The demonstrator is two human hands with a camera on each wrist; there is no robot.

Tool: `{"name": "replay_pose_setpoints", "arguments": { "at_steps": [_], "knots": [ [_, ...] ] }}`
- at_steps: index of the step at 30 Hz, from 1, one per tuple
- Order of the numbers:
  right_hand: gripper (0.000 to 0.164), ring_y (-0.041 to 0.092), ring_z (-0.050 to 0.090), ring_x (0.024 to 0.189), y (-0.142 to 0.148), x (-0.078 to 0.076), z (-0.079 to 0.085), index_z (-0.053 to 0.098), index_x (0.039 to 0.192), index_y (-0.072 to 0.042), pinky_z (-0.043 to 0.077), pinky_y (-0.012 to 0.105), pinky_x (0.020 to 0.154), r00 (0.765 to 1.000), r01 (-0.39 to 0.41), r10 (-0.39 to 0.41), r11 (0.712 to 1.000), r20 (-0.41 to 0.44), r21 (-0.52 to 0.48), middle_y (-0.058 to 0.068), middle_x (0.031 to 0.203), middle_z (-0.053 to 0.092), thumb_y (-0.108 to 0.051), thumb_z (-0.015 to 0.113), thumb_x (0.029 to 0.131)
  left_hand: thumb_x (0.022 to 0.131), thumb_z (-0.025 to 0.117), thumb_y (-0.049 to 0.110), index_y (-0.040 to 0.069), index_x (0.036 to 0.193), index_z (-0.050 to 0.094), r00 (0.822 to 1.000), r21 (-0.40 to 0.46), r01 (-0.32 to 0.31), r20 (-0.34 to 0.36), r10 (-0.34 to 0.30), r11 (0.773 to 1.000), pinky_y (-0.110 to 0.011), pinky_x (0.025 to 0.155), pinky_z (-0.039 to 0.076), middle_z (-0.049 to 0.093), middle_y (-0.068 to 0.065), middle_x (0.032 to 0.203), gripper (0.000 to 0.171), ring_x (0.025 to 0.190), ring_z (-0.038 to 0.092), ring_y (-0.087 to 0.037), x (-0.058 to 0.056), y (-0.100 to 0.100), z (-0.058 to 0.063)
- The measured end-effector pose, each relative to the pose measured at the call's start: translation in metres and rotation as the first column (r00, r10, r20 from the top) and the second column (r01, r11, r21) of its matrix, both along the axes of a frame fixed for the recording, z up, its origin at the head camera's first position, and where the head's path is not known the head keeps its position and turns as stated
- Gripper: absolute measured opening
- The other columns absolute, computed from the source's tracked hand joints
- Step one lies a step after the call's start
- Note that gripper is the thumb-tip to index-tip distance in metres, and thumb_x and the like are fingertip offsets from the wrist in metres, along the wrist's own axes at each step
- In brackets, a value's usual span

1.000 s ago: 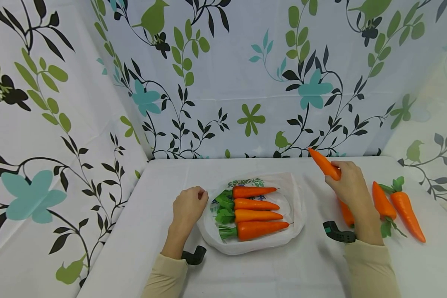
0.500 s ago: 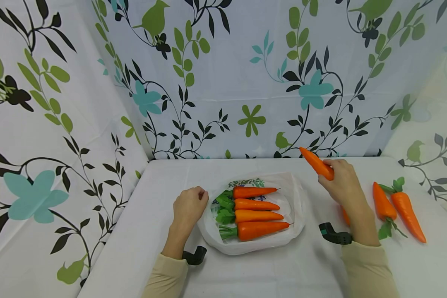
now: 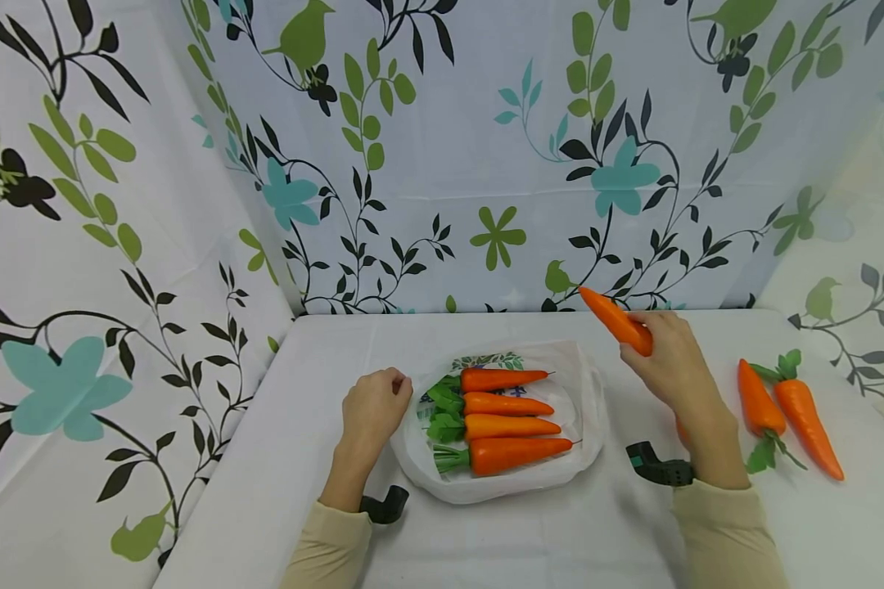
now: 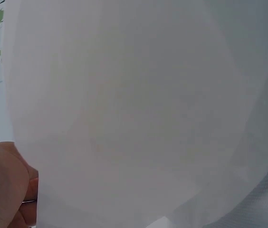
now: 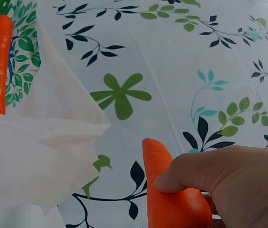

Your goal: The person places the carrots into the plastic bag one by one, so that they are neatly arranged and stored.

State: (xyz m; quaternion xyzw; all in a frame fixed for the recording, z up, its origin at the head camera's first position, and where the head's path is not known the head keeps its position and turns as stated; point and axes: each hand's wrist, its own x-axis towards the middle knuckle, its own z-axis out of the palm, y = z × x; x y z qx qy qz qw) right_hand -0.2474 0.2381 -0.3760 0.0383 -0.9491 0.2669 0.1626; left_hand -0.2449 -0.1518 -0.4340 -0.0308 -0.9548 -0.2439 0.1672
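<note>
Four carrots [image 3: 511,427] lie side by side within the white bag [image 3: 479,492], mid-frame, seemingly done. Right of centre, the right hand [image 3: 670,360] grips a raised carrot [image 3: 610,315], apart from the bag. Two loose carrots [image 3: 806,424] remain far right, plus an orange sliver [image 3: 681,432] behind the wrist. The left hand [image 3: 372,409] curls beside the bag; whether it grips, I cannot tell.

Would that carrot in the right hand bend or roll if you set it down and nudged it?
The carrot looks stiff: it juts from the right hand without drooping. Its rounded, tapering body would probably roll in a curve. Its smooth surface might slip.
</note>
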Motion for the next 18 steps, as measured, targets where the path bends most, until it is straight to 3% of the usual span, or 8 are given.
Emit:
{"name": "replay_pose_setpoints", "arguments": {
  "at_steps": [18],
  "knots": [
    [0.046, 0.042, 0.046, 0.111, -0.019, 0.005, 0.001, 0.055, 0.133, 0.006, 0.050, 0.062, 0.093, 0.991, -0.107, 0.108, 0.994, -0.085, 0.017, 0.027, 0.128, 0.054, -0.005, 0.064, 0.090, 0.095, 0.063, 0.022, 0.008, 0.093, 0.077, 1.000, 0.006, 0.003, -0.004, -0.003, 1.000, -0.031, 0.053, 0.050, 0.075, -0.005, 0.080, 0.020, 0.061, 0.064, -0.016, 0.000, -0.001, -0.001]
  ]
}}
